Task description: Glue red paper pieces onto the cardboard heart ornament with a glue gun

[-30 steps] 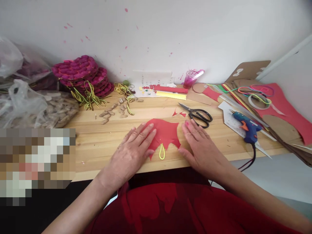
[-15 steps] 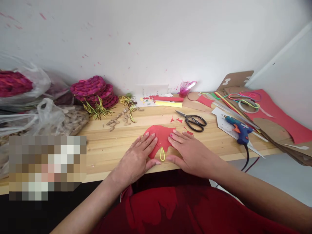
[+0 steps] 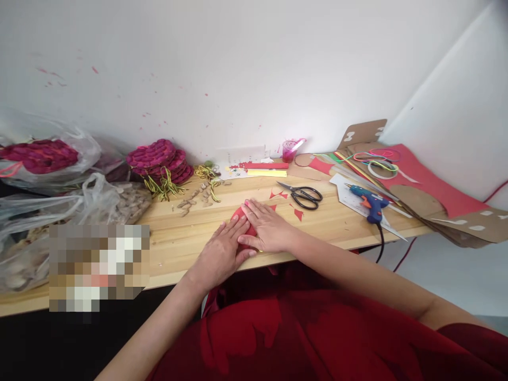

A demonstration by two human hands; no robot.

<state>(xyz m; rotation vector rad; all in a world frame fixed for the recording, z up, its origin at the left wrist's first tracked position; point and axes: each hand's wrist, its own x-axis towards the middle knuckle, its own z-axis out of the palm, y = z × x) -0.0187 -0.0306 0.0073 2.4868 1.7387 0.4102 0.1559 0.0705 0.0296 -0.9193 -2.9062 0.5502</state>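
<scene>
A red paper piece [image 3: 238,213] lies at the front of the wooden table, mostly covered by my two hands. My left hand [image 3: 225,244] rests flat on its left side, fingers stretched out. Across its middle and right lies my right hand [image 3: 270,227], also flat, with the fingertips near the paper's far edge. The yellow cord loop is almost wholly hidden beneath my right hand. Black-handled scissors [image 3: 309,198] lie beyond my right hand, blades pointing left. Small red paper scraps [image 3: 298,212] are scattered near them.
A blue glue gun [image 3: 369,203] with a cord sits at the right, by stacked cardboard [image 3: 423,209] and red sheet [image 3: 431,180]. Peanuts [image 3: 190,200], purple woven rounds [image 3: 153,157] and plastic bags [image 3: 95,198] are at the left. A pink-stained cup [image 3: 289,152] stands against the wall.
My right hand has slid left over the red paper, covering most of it and the yellow loop. My left hand stays on the paper's left side. The view has shifted slightly.
</scene>
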